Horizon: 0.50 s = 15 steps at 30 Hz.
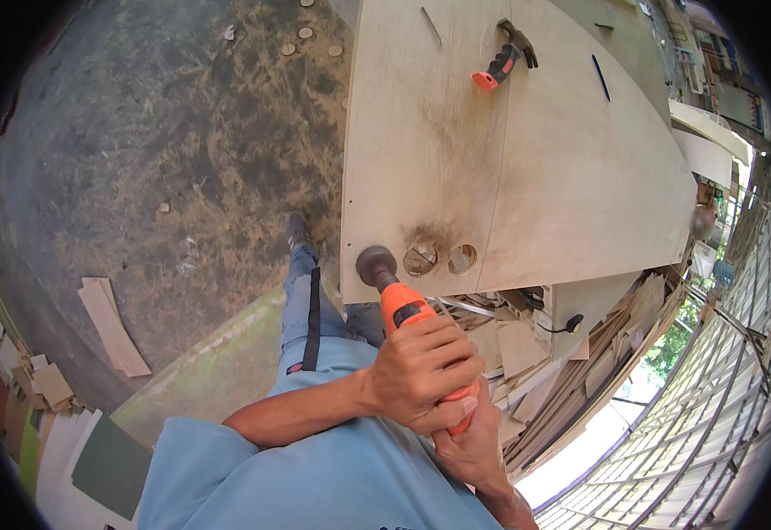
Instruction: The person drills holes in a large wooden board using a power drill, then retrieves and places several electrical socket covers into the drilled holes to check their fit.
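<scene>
An orange power drill (pixel 400 305) points away from me, with a dark round hole saw (pixel 376 264) at its tip. The hole saw meets the near left corner of a pale plywood sheet (pixel 580 185). My left hand (pixel 425 369) is wrapped over the drill's body. Lower down, my right hand (pixel 474 435) closes around its rear handle; part of that grip is hidden behind the left hand. To the right of the hole saw, two round holes (pixel 420 258) go through the sheet, with brown dust spread around them.
A claw hammer (pixel 502 62) lies farther up the sheet, near a dark blue pen (pixel 600 78) and a thin metal rod (pixel 430 26). Round wooden discs (pixel 305 33) are scattered on the dusty floor (pixel 156 159). Stacked wood offcuts (pixel 597 362) sit at the right.
</scene>
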Each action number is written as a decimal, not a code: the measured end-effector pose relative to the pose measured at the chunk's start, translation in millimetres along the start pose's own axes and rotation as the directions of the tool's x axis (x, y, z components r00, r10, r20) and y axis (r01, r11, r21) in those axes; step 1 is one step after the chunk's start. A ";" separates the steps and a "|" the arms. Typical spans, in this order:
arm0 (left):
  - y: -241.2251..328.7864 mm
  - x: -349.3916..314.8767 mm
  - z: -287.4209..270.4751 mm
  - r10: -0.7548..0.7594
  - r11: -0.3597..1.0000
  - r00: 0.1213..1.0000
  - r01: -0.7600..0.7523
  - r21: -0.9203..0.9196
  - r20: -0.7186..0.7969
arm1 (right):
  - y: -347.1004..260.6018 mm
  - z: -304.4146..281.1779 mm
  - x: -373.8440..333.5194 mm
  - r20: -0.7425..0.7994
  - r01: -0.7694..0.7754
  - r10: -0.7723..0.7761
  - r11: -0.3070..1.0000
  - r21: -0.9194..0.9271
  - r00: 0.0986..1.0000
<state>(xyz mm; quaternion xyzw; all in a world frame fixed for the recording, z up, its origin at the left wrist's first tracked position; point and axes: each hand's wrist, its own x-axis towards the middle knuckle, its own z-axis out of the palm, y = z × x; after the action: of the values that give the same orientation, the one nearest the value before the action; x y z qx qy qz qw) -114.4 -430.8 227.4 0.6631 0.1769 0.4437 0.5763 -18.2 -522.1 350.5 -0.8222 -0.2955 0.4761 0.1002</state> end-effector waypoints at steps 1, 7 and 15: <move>-0.3 -0.6 0.1 0.000 1.000 1.000 0.000 0.000 0.002 | -0.5 0.1 -0.2 0.001 -0.003 0.003 1.000 -0.002 1.000; -0.5 -1.7 0.4 0.007 1.000 1.000 -0.007 0.004 -0.008 | 3.4 0.4 0.4 -0.003 0.005 -0.006 1.000 -0.012 1.000; -2.0 -3.3 2.0 0.023 1.000 0.999 -0.023 0.006 -0.023 | 6.7 1.2 1.2 -0.006 -0.005 0.004 0.999 -0.051 1.000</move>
<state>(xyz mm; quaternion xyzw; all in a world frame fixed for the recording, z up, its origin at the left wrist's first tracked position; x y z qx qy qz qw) -114.0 -434.0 224.4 0.6617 0.1771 0.4575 0.5670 -16.1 -526.9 346.0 -0.8266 -0.3054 0.4660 0.0789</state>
